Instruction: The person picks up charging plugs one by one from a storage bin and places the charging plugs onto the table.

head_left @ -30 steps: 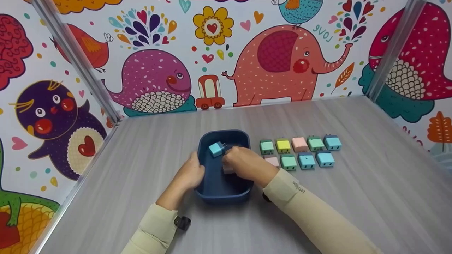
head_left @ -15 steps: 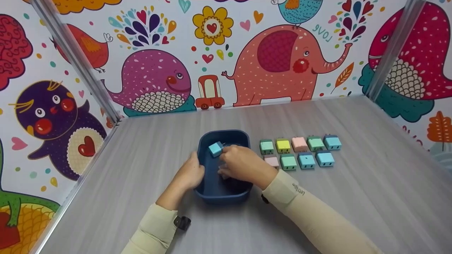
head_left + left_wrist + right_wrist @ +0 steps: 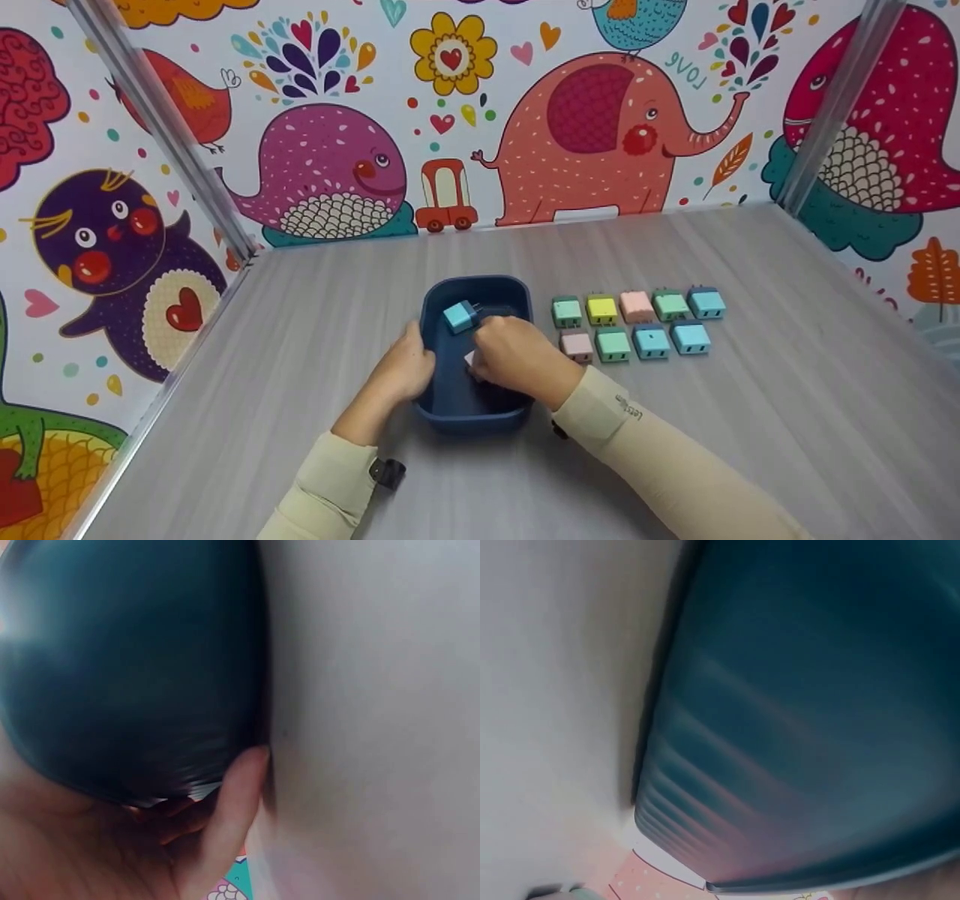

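Note:
A dark blue plastic bin (image 3: 472, 427) stands on the table. My left hand (image 3: 401, 366) holds its left side, and the left wrist view shows fingers (image 3: 241, 784) along the outer wall. My right hand (image 3: 521, 360) reaches over the right rim into the bin, fingers bent down. Between them a corner of a pale pink USB wall charger (image 3: 471, 359) shows; the hand hides most of it. A light blue charger (image 3: 460, 317) lies inside near the far left, prongs pointing right. The right wrist view has mostly the bin's outer wall (image 3: 802, 712).
To the bin's right, several chargers sit in two rows. At the back are green (image 3: 567, 311), yellow (image 3: 601, 309), pink (image 3: 636, 306) and blue (image 3: 706, 304) ones; a pink one (image 3: 577, 345) starts the front row. Decorated wall panels (image 3: 337, 135) and metal posts (image 3: 161, 135) enclose the table.
My right hand's fingers have shifted on the pink charger inside the bin, and more of the front-row pink charger now shows. The left hand and bin have stayed in place.

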`<action>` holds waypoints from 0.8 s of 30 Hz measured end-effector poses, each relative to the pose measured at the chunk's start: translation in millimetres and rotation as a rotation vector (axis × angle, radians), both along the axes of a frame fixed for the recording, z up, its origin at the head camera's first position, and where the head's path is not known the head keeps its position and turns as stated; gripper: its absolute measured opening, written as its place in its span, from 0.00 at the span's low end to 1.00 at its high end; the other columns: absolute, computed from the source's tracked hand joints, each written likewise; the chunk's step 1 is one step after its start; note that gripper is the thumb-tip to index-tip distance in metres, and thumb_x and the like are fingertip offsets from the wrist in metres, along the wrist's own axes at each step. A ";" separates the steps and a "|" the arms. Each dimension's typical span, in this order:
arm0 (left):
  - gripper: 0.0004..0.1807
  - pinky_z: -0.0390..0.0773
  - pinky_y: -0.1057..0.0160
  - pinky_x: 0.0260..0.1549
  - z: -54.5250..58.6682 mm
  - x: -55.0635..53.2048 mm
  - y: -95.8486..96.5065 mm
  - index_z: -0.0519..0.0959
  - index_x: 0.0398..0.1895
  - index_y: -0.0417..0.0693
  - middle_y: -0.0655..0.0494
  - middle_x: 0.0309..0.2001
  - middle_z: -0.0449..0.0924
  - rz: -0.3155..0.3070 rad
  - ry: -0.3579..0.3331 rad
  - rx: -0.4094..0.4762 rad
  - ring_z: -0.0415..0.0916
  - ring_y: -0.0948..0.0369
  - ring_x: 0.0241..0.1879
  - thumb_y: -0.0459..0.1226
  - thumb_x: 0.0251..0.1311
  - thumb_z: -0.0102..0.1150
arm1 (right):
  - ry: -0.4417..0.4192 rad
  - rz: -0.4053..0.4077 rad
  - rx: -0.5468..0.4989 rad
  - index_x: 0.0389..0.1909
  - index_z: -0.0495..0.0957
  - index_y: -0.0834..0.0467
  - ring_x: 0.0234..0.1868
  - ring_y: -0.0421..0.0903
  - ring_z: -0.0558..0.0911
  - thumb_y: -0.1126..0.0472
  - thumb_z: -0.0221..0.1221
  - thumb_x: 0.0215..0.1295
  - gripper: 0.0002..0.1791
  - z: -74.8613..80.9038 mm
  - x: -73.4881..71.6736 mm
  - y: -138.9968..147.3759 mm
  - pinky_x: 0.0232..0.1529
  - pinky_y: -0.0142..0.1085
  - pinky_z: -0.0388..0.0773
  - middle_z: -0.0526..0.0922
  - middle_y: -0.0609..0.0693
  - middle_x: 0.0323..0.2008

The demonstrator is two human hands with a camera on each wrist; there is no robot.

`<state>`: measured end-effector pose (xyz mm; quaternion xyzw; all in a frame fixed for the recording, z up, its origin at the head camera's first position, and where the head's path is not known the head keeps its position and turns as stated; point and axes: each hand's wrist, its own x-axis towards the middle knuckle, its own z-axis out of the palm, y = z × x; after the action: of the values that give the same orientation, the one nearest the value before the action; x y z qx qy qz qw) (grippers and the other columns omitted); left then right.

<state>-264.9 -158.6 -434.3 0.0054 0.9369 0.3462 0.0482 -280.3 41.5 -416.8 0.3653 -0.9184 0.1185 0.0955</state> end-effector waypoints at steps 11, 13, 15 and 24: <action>0.33 0.73 0.40 0.64 -1.0 -0.7 -2.2 0.50 0.81 0.26 0.24 0.72 0.68 -0.028 -0.004 -0.002 0.72 0.39 0.69 0.33 0.78 0.41 | -0.087 0.152 0.050 0.41 0.92 0.59 0.35 0.41 0.87 0.64 0.71 0.69 0.04 3.1 -1.9 2.7 0.41 0.34 0.86 0.89 0.51 0.34; 0.34 0.72 0.40 0.64 -0.8 -0.7 -2.0 0.49 0.81 0.26 0.25 0.73 0.67 -0.027 -0.002 0.001 0.71 0.39 0.70 0.33 0.78 0.41 | -0.089 0.163 0.063 0.45 0.92 0.59 0.37 0.41 0.87 0.65 0.71 0.69 0.07 4.1 -1.4 3.2 0.44 0.34 0.86 0.89 0.51 0.36; 0.34 0.72 0.40 0.65 -0.6 -0.5 -1.8 0.49 0.81 0.26 0.25 0.73 0.66 -0.026 -0.002 0.005 0.70 0.39 0.71 0.33 0.78 0.41 | -0.070 0.169 0.062 0.46 0.92 0.59 0.36 0.42 0.87 0.64 0.71 0.69 0.08 4.5 -1.2 3.6 0.45 0.34 0.86 0.89 0.52 0.37; 0.36 0.65 0.40 0.72 0.5 0.7 -0.9 0.46 0.83 0.26 0.25 0.78 0.59 -0.024 -0.001 0.010 0.63 0.38 0.76 0.33 0.78 0.41 | -0.013 0.075 0.077 0.44 0.91 0.59 0.34 0.44 0.86 0.57 0.75 0.65 0.11 3.0 0.5 3.8 0.46 0.38 0.87 0.90 0.52 0.35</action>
<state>-264.2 -159.5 -433.8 0.0169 0.9351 0.3501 0.0527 -279.8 45.3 -413.7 0.4019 -0.9086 0.0889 0.0707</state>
